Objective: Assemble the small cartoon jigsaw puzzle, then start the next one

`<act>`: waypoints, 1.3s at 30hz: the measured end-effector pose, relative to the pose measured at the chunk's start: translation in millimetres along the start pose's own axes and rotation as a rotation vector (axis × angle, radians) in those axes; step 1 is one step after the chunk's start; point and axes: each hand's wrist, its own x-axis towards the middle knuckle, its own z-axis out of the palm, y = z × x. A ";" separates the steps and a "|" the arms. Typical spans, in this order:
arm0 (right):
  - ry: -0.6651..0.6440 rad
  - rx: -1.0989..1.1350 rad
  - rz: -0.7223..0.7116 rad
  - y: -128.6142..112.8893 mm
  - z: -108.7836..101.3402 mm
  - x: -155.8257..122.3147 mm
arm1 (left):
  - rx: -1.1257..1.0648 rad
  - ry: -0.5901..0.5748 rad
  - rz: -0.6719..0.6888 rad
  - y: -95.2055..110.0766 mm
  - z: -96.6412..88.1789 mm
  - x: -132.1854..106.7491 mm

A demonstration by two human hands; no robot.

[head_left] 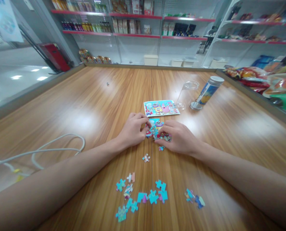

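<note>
A partly joined jigsaw puzzle with a bright cartoon picture lies flat on the table, partly covered by my fingers. My left hand grips its left edge with bent fingers and thumb. At its lower right, my right hand has curled fingers pressed on the joined pieces. One loose puzzle piece lies just below my right thumb, and another piece is nearer to me. Several mostly blue puzzle pieces are scattered closer still. Directly behind the puzzle lies a printed picture card with similar cartoon figures.
Right of the card are a clear plastic jar, a blue canister and a metal lid. A pale cable loops on the left. Two pieces lie at lower right; a small piece lies far left. Packaged snacks border the right.
</note>
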 end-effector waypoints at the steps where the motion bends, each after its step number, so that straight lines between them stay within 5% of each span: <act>1: -0.012 0.007 0.000 -1.0 0.6 0.0 | 0.000 0.002 0.000 0.1 0.0 0.2; 9: -0.012 0.111 -0.138 0.8 6.6 -1.3 | -0.001 0.012 0.004 1.0 0.3 2.1; 18: 0.073 0.093 -0.067 -5.7 4.6 -1.8 | -0.006 0.008 0.000 1.4 -0.9 0.8; 39: -0.025 0.105 -0.123 -11.7 7.5 -2.4 | -0.002 0.005 -0.004 2.3 -1.3 1.5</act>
